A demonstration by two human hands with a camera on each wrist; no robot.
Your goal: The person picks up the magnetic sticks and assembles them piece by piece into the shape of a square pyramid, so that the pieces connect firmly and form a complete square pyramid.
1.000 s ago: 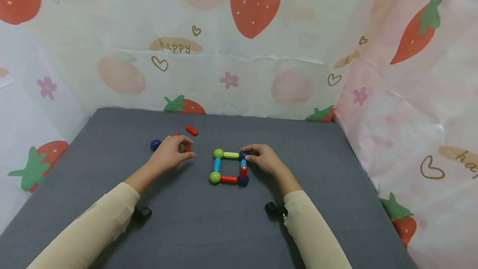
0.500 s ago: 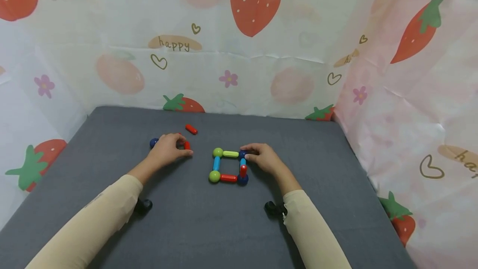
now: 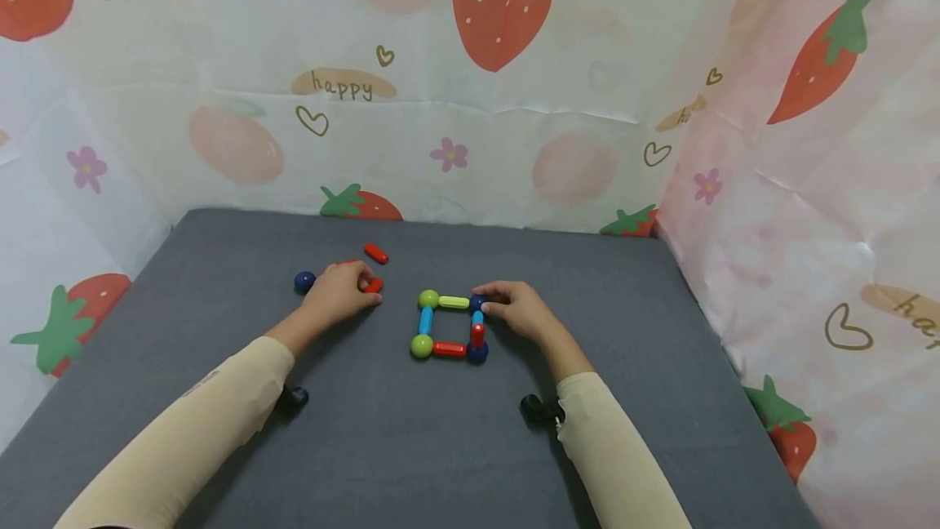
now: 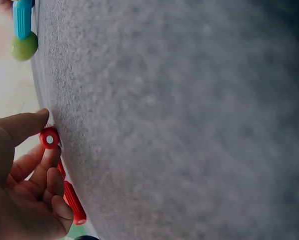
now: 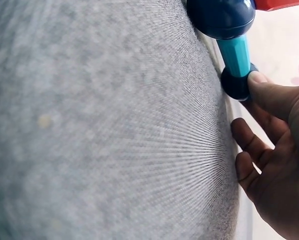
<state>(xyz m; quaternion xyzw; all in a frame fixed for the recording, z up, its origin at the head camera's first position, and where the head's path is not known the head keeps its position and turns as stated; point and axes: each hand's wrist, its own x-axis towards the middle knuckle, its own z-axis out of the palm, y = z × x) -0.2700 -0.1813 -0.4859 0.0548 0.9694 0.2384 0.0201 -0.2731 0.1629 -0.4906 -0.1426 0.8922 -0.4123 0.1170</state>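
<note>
On the grey cloth lies a square of magnetic rods and balls. Green balls (image 3: 422,346) form its left corners and dark blue balls (image 3: 477,351) its right ones. Its sides are a yellow-green rod (image 3: 454,303), blue rods (image 3: 426,322) and a red rod (image 3: 450,349); another red rod (image 3: 478,335) stands up from the near right ball. My right hand (image 3: 520,310) pinches the far right dark blue ball (image 5: 234,85). Left of the square, my left hand (image 3: 334,294) pinches a loose red magnetic rod (image 4: 49,138) between thumb and fingers, its magnet end showing.
Behind my left hand lies a loose red rod (image 3: 376,253), and a dark blue ball (image 3: 304,282) sits to its left. Another red rod (image 4: 74,202) shows below my left fingers. A printed curtain (image 3: 470,137) rises behind the grey table (image 3: 411,447).
My left hand has closed on a red rod, and that rod has turned at its fingertips. The left forearm has shifted slightly right. My right hand and the square have stayed put.
</note>
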